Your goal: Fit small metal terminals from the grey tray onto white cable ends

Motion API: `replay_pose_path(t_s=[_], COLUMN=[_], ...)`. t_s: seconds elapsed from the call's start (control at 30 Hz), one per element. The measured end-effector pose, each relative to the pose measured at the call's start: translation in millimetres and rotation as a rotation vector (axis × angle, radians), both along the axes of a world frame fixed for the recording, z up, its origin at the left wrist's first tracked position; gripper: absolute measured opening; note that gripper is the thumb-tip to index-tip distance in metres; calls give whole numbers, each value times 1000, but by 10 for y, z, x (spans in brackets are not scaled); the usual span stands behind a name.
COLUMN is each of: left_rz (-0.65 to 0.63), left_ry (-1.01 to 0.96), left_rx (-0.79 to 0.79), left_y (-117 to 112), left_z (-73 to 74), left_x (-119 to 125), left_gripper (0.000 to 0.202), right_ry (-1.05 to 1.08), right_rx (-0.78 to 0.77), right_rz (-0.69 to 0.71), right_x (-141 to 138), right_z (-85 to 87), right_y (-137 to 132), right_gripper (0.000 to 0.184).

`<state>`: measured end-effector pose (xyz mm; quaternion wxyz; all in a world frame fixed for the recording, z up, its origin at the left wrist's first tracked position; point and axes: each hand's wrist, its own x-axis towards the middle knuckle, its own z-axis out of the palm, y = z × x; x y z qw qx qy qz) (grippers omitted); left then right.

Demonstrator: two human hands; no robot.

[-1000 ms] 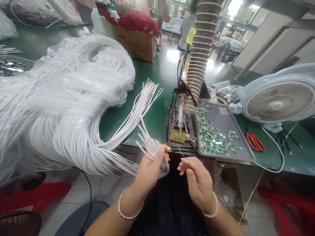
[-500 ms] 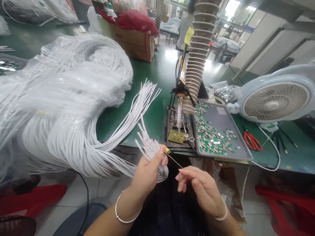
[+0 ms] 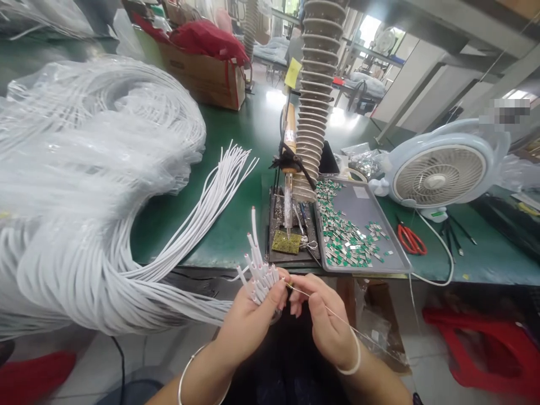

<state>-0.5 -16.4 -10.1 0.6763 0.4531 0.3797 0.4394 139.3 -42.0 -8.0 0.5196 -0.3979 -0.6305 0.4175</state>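
Right hand has come in to the left hand since the earlier frame, where a gap parted them; fingertips now meet or sit just beside each other, contact not certain. Left fingers are clamped round a bunch of white cables, reddish ends upward, held at the near edge of the worktop. Right fingers are pinched together on a thin wire, which runs back across the hand and past the wrist. At left, a plastic-covered pile of like cables rests on the worktop. Ahead, an iron points tip down at a sponge. Beside it, a tray bears green-and-silver chips; pliers lie to its right, near a fan
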Motion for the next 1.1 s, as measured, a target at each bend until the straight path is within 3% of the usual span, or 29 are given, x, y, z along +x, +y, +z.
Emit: replay_pose_path(t_s=[0.13,0.33,0.5,0.7,0.83,1.0,1.1], left_rz=[98,174,193,185,197,185,192], left_ry=[11,-57,-83,-91,-106,-97,-77], left_rx=[-1,-62,-78,-100,-126,-91,-51], left_y=[56,191,251,270,274,264,247], left_z=[-54,-44,6,31,48,31,8], left_x=[-48,-30,8,41,61,68,65], left_gripper=[20,19,19,17,18,19,17], right_ry=[-14,-467,-952,-1191,-1191,-951,-816], right_rx=[60,222,108,25,86,208,243], right_rz=[-35,-549,-509,-448,-479,-587,-571], right_x=[118,568,867,936,906,762,628], right_z=[96,223,270,274,271,284,303], right_y=[7,150,372,483,487,442,390], right_gripper=[30,13,14,10,11,9,8])
